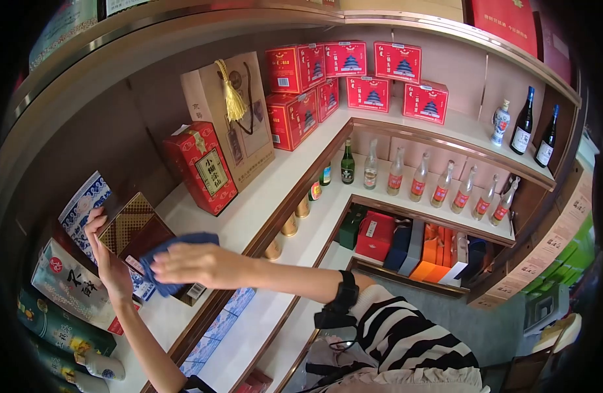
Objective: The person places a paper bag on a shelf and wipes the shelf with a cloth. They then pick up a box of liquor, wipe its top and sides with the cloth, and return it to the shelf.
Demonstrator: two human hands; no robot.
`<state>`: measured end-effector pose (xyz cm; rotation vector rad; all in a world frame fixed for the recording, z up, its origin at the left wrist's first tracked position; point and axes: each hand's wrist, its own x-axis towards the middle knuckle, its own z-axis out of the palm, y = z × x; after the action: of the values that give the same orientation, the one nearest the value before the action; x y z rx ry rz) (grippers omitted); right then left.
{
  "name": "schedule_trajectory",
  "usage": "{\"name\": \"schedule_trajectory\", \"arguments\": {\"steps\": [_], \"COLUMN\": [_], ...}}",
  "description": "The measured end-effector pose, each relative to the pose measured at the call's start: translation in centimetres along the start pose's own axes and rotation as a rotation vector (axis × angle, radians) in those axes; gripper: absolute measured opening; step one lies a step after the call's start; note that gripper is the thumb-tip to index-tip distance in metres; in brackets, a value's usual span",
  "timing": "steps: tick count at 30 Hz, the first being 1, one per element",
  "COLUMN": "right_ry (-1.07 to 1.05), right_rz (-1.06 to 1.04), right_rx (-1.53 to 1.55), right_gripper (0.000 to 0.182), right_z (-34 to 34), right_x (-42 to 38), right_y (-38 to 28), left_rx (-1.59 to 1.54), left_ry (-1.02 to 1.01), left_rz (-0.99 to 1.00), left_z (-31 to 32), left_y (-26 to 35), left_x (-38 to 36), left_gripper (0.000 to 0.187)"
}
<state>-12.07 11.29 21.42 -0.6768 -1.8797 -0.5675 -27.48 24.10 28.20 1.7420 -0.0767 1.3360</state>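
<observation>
My right hand (200,264) presses a folded dark blue cloth (183,245) against a brown box with a gold woven pattern (136,226). The box stands tilted over the white shelf. My left hand (111,262) is at the left side of this box, its fingers bent around the upper left edge. Behind my left hand is a blue and white patterned box (85,209). A pale box with black writing (72,281) stands to the left, close to my left wrist.
A red box (202,167) and a tan gift bag with a yellow tassel (239,124) stand further along the shelf. Red boxes (295,118) are stacked in the corner. Glass bottles (419,177) line the lower shelf. White jugs (105,365) sit near my left forearm.
</observation>
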Motion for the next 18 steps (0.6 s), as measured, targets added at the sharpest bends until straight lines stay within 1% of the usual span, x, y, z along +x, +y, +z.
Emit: {"name": "schedule_trajectory", "arguments": {"steps": [2,4,6,7,9,12,13,14,16,18], "right_ry": [-0.079,-0.185,-0.311,-0.303,-0.178,0.119,0.162,0.205,0.213,0.146], "right_rz": [0.036,0.065,0.13,0.129,0.103,-0.066,-0.067,-0.068,-0.058,-0.02], "right_rx": [0.061,0.094,0.166,0.158,0.191,0.045,0.018,-0.006,-0.013,0.019], "right_gripper": [0.033,0.033,0.035,0.035,0.037,0.038,0.038,0.038,0.037,0.037], "right_z": [0.5,0.2,-0.3,-0.4,-1.4,-2.7,-3.2,-3.4,-2.6,-1.4], "right_x": [-2.1,-3.9,-4.5,-4.4,-2.4,2.2,3.6,4.5,4.8,3.5], "right_y": [-0.6,-1.4,-2.1,-2.1,-2.6,-1.8,-1.6,-1.4,-0.7,0.1], "left_rx": [0.01,-0.016,-0.027,-0.026,0.014,0.017,0.09,0.056,0.062,0.051], "left_ry": [0.01,-0.031,-0.007,-0.018,0.019,0.041,0.036,0.029,-0.041,-0.039], "left_rz": [0.006,0.023,0.012,0.016,0.024,0.023,0.048,0.041,0.095,0.067], "left_z": [0.2,-0.1,0.2,0.3,0.3,0.3,0.6,0.5,0.5,0.1], "left_y": [0.0,-0.2,0.0,0.0,-0.1,-0.3,0.0,0.0,0.2,0.2], "left_x": [-0.1,-0.3,-0.3,-0.3,-0.1,0.0,-0.1,0.0,-0.2,0.0], "left_gripper": [0.036,0.035,0.035,0.035,0.037,0.038,0.038,0.039,0.032,0.031]}}
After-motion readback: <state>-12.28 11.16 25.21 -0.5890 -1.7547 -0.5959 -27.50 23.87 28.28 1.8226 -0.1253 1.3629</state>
